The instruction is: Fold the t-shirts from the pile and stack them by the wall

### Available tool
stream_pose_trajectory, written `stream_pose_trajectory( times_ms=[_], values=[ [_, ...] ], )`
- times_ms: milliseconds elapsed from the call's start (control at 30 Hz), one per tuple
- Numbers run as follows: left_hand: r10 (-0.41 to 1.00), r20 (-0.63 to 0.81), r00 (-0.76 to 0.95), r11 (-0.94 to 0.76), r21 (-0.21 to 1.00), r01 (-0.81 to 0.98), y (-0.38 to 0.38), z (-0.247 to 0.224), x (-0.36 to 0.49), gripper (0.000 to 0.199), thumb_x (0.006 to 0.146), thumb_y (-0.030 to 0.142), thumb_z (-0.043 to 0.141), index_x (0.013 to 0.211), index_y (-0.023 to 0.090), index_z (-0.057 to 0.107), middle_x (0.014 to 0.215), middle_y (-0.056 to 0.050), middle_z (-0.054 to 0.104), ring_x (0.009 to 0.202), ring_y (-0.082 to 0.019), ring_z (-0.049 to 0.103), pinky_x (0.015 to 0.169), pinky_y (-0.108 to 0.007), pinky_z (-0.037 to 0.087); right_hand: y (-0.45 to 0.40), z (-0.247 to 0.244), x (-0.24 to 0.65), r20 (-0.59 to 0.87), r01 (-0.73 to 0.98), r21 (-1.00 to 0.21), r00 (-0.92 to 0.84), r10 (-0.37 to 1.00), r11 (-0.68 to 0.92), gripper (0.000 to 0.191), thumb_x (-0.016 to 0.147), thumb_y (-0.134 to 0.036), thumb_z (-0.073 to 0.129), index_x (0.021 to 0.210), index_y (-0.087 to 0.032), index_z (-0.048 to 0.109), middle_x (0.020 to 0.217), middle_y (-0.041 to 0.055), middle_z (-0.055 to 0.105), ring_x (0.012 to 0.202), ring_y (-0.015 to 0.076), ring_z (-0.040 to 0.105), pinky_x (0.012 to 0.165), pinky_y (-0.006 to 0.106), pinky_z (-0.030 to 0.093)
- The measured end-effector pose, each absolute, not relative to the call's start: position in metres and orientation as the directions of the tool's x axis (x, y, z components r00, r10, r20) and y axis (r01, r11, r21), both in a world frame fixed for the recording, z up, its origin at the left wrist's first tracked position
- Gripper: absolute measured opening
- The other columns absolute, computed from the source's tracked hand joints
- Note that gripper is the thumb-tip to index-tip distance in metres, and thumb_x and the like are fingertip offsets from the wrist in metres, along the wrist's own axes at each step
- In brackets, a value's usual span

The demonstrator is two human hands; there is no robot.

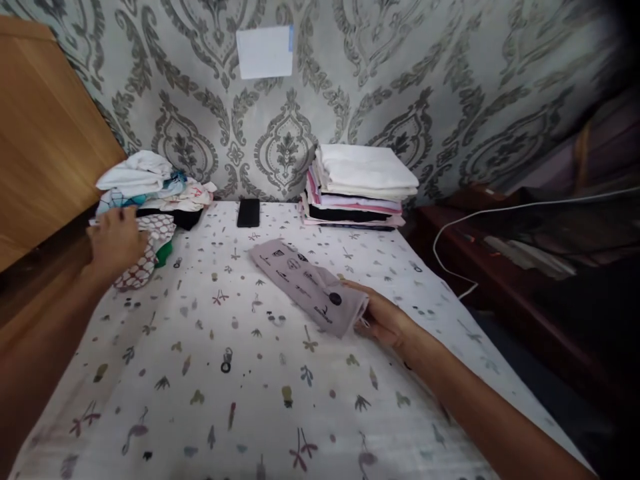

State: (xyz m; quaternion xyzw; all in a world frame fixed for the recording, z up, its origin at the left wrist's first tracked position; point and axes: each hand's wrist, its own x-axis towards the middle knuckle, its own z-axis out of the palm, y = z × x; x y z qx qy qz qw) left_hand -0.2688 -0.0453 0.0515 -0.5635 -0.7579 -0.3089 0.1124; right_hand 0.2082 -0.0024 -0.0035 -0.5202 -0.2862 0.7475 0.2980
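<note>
My right hand (383,317) grips the near right end of a folded greyish-mauve garment (305,283) printed with dark logos. The garment lies at a slant over the middle of the bed, and part of my fingers is hidden behind it. At the left, my left hand (117,240) rests on a loose pile of clothes (137,173), its fingers spread and slightly blurred. Under that hand lies a cloth with a brown-and-white net pattern (137,271). White, blue and black pieces are bunched behind it, and a bit of green cloth (163,253) shows beside it.
A neat stack of folded clothes (367,167) stands against the patterned wall. A black phone (249,213) lies left of it on the printed bedsheet (215,393). Wooden furniture (50,133) borders the left side. A white cable (480,213) hangs at the right.
</note>
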Motion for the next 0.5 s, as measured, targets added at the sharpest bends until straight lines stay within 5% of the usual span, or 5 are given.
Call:
stream_pose_trajectory(
  times_ms=[67,167,233,300,500],
  values=[
    [0.888,0.437,-0.141,0.032,0.249,0.968,-0.046,0.041,-0.214,0.047,0.091,0.039,0.049,0.129,0.010,0.053,0.135,-0.020,0.057,0.134,-0.039,0.047,0.112,-0.056,0.035,-0.002,-0.001,0.200,-0.611,-0.235,-0.689,-0.321,0.724,-0.686,0.006,0.084,-0.022,0.068,0.088,-0.018,0.070,0.065,-0.0009,0.069,0.050,0.0109,0.057,0.041,0.019,0.045],
    [0.928,0.257,0.269,-0.346,0.328,0.879,-0.044,0.016,-0.123,0.050,0.091,0.043,0.053,0.133,0.016,0.050,0.135,-0.016,0.059,0.126,-0.030,0.055,0.105,-0.047,0.046,-0.003,0.004,0.185,-0.568,-0.327,-0.668,-0.356,0.742,-0.668,0.005,0.082,-0.021,0.069,0.086,-0.018,0.068,0.059,-0.0037,0.063,0.042,0.0071,0.049,0.033,0.015,0.035],
    [0.869,0.263,0.418,-0.485,0.294,0.824,-0.041,0.001,-0.075,0.065,0.082,0.043,0.068,0.137,0.016,0.046,0.143,-0.018,0.053,0.131,-0.033,0.050,0.107,-0.051,0.044,-0.005,0.008,0.179,-0.509,-0.338,-0.689,-0.404,0.760,-0.641,0.007,0.081,-0.022,0.070,0.085,-0.018,0.067,0.056,-0.0054,0.058,0.039,0.0055,0.044,0.031,0.014,0.029],
    [0.820,0.335,0.464,-0.560,0.300,0.772,-0.037,-0.005,-0.045,0.048,0.085,0.028,0.064,0.131,0.017,0.052,0.141,-0.017,0.055,0.131,-0.032,0.051,0.107,-0.052,0.043,-0.007,0.014,0.181,-0.425,-0.331,-0.733,-0.459,0.780,-0.594,0.012,0.079,-0.023,0.073,0.089,-0.018,0.068,0.055,-0.0067,0.055,0.039,0.0047,0.041,0.030,0.013,0.027],
    [0.905,0.289,0.314,-0.375,0.889,0.264,-0.039,0.038,-0.034,0.017,0.091,0.030,0.053,0.089,0.019,0.066,0.086,-0.004,0.070,0.081,-0.018,0.067,0.074,-0.028,0.053,0.008,0.050,0.230,-0.281,-0.339,-0.816,-0.474,0.834,-0.468,0.020,0.076,-0.016,0.074,0.095,-0.018,0.069,0.060,-0.0053,0.057,0.039,0.0046,0.044,0.028,0.012,0.029]
  ],
)
